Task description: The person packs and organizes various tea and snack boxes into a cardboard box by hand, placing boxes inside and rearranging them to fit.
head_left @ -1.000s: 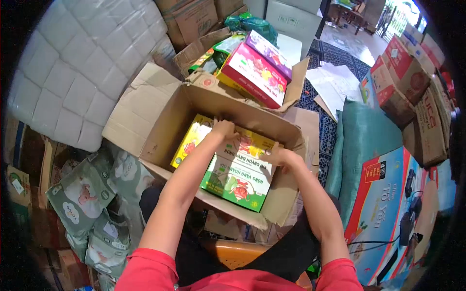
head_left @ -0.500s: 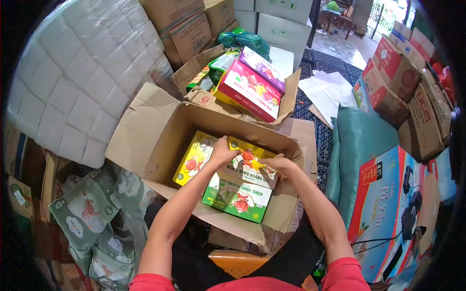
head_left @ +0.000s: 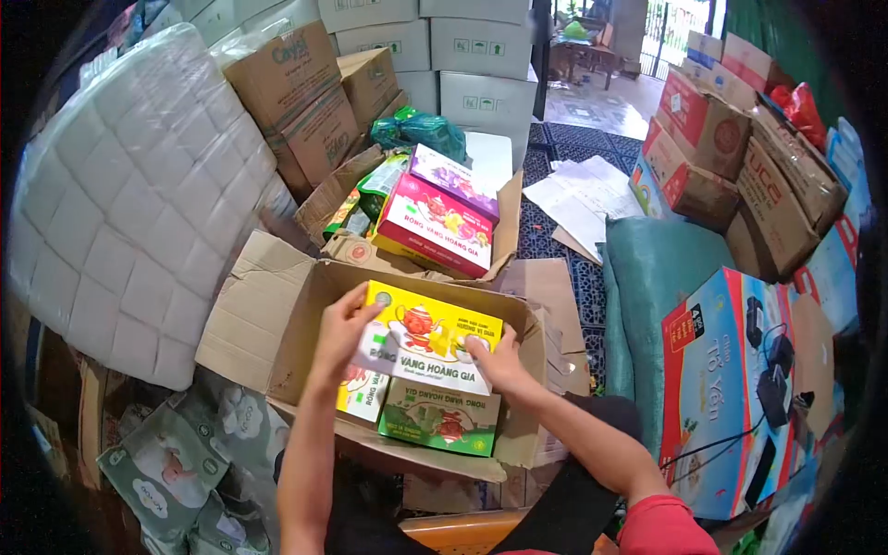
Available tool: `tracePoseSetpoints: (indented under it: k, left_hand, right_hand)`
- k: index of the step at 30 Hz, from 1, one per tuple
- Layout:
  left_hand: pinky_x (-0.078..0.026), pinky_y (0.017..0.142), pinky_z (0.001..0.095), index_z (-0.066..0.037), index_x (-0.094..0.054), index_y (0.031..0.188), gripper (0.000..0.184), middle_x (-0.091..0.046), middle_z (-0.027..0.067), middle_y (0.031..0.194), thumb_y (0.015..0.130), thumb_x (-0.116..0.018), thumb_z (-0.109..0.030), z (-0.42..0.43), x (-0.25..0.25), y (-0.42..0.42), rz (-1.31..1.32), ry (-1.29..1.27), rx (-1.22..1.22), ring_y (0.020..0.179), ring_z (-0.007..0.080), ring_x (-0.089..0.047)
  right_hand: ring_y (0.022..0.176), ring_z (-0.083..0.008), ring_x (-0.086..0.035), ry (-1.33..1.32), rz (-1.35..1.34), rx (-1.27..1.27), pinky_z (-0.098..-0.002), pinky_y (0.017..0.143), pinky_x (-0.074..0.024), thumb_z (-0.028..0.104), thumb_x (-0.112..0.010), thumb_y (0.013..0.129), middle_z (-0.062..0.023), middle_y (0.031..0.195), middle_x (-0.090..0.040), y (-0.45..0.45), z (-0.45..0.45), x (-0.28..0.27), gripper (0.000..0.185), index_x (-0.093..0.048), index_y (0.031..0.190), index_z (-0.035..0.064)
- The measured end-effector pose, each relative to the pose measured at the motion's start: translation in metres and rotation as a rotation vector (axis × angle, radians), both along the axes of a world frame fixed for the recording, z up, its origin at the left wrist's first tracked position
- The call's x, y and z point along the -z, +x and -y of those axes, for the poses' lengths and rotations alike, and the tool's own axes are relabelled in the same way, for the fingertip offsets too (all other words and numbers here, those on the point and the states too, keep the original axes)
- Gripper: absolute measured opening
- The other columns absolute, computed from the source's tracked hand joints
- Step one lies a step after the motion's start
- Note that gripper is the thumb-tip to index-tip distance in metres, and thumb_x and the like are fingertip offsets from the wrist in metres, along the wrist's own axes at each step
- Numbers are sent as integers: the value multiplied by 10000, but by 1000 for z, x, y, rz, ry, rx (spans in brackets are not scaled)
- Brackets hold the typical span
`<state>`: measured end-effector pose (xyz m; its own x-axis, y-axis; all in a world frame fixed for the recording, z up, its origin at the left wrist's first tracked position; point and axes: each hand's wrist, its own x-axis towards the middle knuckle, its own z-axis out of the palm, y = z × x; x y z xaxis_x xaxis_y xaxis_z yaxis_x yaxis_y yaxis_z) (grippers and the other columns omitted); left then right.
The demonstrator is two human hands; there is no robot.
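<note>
Fingers: here in the head view, both sets are gripping, parting only as far as the cardboard between thumb and fingertips is demanding.
Left hand: it's clasping the yellow box by its left end, up near the far corner.
Right hand: it's taking the opposite end, thumb lying on the printed face, the other fingers wrapping the right edge.
Box position: it's hanging between the two hands over the mouth of the open carton, overlapping the green box and a white-faced box below; whether its underside is touching either, the view isn't showing.
Good handling: both ends are calling for equal, steady support, I'd judge; light thumbs should be sparing the card from dents, and a level hold is probably serving best for keeping clear of the carton's walls.
Box looks: bright yellow is filling the far part of the face, white is running along the near part, bold lettering is spelling RONG VANG HOANG GIA, and a red teapot is sitting centre stage; the edges are looking straight, no crushing showing.
Just behind: a second carton is holding a pink box, with a purple box lying beside it.
</note>
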<state>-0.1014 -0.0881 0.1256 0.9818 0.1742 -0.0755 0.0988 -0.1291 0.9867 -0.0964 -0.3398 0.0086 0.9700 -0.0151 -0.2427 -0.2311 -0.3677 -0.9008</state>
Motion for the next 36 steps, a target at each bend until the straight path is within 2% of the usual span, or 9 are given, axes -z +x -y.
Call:
tracePoseSetpoints:
  k: [5, 8, 12, 13, 17, 22, 27, 32, 36]
  left_hand:
    - [-414, 1005, 358, -59, -354, 1459, 762, -487, 165, 1375, 789, -703, -156, -18, -66, -53, 215, -216, 193, 1215, 218, -498]
    - [-326, 1094, 406, -85, -292, 1490, 862, -303, 178, 1509, 747, -721, -179, -33, -64, -52, 357, 266, 273, 1377, 267, -328]
    - [-227, 1146, 413, -95, -221, 1511, 931, -163, 167, 1567, 732, -730, -127, -19, -67, -56, 495, 244, 312, 1438, 286, -196]
    - [-300, 1116, 409, -95, -173, 1520, 948, -161, 166, 1563, 737, -708, -61, -20, -65, -56, 504, 289, 309, 1409, 281, -263]
    - [-471, 976, 347, -88, -181, 1516, 888, -297, 169, 1487, 763, -630, 56, 6, -62, -51, 521, 180, 112, 1241, 253, -473]
    - [-479, 939, 337, 22, -302, 1441, 740, -533, 168, 1278, 767, -606, 45, 17, -97, 3, 549, -85, -187, 1119, 239, -570]
    - [-509, 807, 295, 22, -604, 1147, 404, -653, 115, 1019, 763, -666, -92, -5, -116, 157, 429, -201, -233, 895, 188, -635]
    - [-493, 729, 287, -12, -713, 1012, 275, -684, 73, 928, 777, -689, -153, 38, -119, 257, 190, -173, -317, 784, 142, -627]
    - [-473, 673, 311, -34, -733, 865, 203, -685, 56, 825, 782, -711, -218, 23, -65, 339, 284, 111, -329, 704, 124, -596]
  right_hand:
    - [975, -314, -511, 142, 385, 30, -388, 883, -412, 284, -564, 931, -189, 1090, -510, -16, -4, -63, 363, -544, 1132, -18]
    - [964, -289, -531, 187, 472, 28, -368, 871, -418, 260, -580, 928, -166, 1039, -514, -11, -7, -69, 332, -563, 1094, -28]
    - [961, -210, -573, 448, 452, 52, -323, 852, -438, 239, -580, 932, -145, 1083, -593, 8, -9, -72, 346, -572, 1146, -33]
    - [958, -184, -581, 549, 437, 55, -306, 846, -443, 232, -578, 934, -138, 1091, -615, 16, -7, -79, 356, -570, 1169, -35]
    - [1006, -131, -578, 785, 486, 71, -230, 879, -439, 233, -534, 956, -106, 1108, -640, 43, -5, -90, 417, -523, 1267, -46]
    - [1110, -146, -544, 950, 624, 76, -260, 913, -443, 232, -481, 976, -127, 1260, -559, 53, -6, -115, 443, -433, 1336, -21]
    - [878, -141, -526, 686, 484, 316, -309, 795, -462, 187, -541, 943, -61, 983, -550, 57, -28, -70, 335, -464, 1218, 11]
    - [889, -191, -552, 476, 535, 174, -326, 807, -468, 89, -592, 869, -107, 998, -533, 49, -42, -69, 405, -449, 1237, -1]
    - [913, -235, -564, 379, 537, 21, -366, 826, -473, 83, -597, 851, -150, 1063, -509, 46, -46, -65, 477, -402, 1280, 9]
